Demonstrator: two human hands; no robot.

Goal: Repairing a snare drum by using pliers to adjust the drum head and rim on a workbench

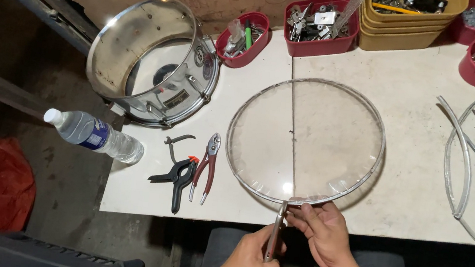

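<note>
Our left hand (pixel 247 262) grips a metal tool (pixel 274 235), our right hand (pixel 323 229) pinches the clear drum skin (pixel 304 140) at its near rim — a slip could tear it

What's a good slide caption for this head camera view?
Two hands, left hand gripping a metal tool and right hand steadying, work the rim of a clear drumhead beside a chrome drum shell.

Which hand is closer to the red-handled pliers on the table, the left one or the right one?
Left. The left hand, gripping a metal tool, is below and to the right of the pliers. The right hand is farther right, at the near rim of the clear drumhead.
</note>
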